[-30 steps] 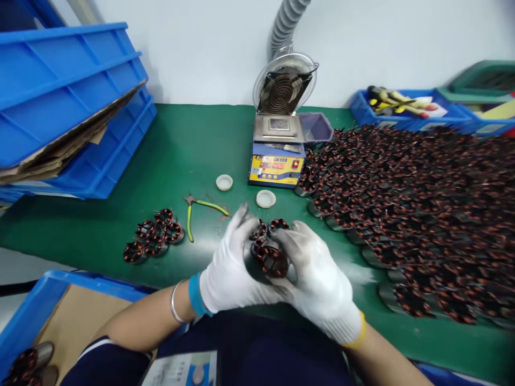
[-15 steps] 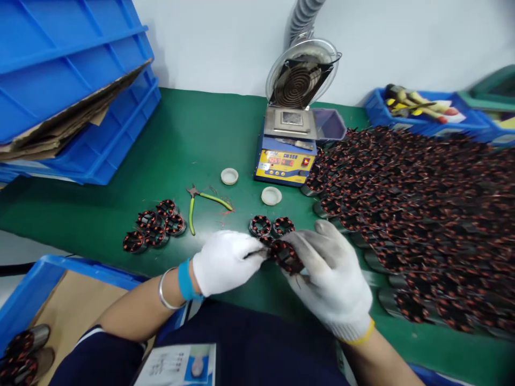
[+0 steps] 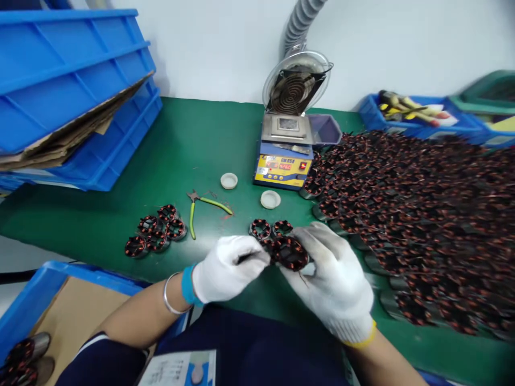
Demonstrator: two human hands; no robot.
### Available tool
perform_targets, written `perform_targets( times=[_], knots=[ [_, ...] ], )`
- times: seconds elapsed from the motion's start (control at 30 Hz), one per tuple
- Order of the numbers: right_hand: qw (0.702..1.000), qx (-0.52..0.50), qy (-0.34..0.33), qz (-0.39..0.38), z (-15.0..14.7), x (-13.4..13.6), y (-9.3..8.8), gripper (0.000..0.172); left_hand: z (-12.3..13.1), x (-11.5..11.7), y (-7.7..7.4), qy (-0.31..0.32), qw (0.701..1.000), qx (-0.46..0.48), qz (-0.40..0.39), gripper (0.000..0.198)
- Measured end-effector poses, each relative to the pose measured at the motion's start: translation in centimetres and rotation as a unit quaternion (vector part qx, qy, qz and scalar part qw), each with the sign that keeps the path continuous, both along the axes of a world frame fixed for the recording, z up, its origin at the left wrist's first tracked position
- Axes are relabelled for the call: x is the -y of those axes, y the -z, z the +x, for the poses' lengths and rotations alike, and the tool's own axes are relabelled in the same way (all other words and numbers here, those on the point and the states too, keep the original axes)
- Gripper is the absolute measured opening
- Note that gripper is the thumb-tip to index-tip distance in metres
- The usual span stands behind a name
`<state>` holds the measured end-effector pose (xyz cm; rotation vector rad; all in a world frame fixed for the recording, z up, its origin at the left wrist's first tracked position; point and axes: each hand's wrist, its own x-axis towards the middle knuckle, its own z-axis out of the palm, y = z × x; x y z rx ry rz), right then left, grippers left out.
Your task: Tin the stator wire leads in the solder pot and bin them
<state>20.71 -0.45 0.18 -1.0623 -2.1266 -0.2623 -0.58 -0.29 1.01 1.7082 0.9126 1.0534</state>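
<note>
My right hand (image 3: 332,279), in a white glove with a grey-stained thumb and fingers, grips a motor stator (image 3: 290,253) with black slots and copper windings. The stator's open face is tilted up toward me, and a thin wire end sticks out near its lower edge. My left hand (image 3: 231,268), also gloved in white, is pinched closed at the stator's left side. Whatever lies between its fingertips is too small to make out. Just behind the held piece stand more stators (image 3: 260,229), one partly hidden by it.
Green-handled cutters (image 3: 192,214) lie open beside wire scraps and a small stator group (image 3: 157,240). Two white dishes (image 3: 270,200) sit before a solder pot (image 3: 282,166). Rows of stators (image 3: 402,214) cover the right side. Blue crates (image 3: 80,64) are stacked left.
The held stator has turned so its open face shows more toward me. My left hand stays pinched at its left side. The whole view has shifted slightly.
</note>
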Motion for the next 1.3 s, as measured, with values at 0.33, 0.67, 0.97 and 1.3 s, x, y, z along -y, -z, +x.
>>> perform_targets(
  times=[0.33,0.67,0.97,1.3],
  knots=[
    [1.000,-0.005,0.012,-0.016,-0.4,0.4,-0.8,0.041,0.7,0.1,-0.3,0.032,0.962,0.023,-0.269,0.045],
    [0.988,0.001,0.121,-0.092,0.8,-2.6,-2.1,0.043,0.1,0.2,0.0,-0.141,0.958,0.175,-0.176,0.046],
    [0.875,0.231,0.233,-0.356,0.3,-11.0,-1.5,0.049,0.4,0.3,1.1,-0.014,0.999,-0.029,0.028,0.013],
    [0.871,0.253,0.188,-0.378,-0.4,-11.7,-1.9,0.048,0.7,0.1,1.2,-0.026,0.992,-0.026,0.119,0.015]
  ],
)
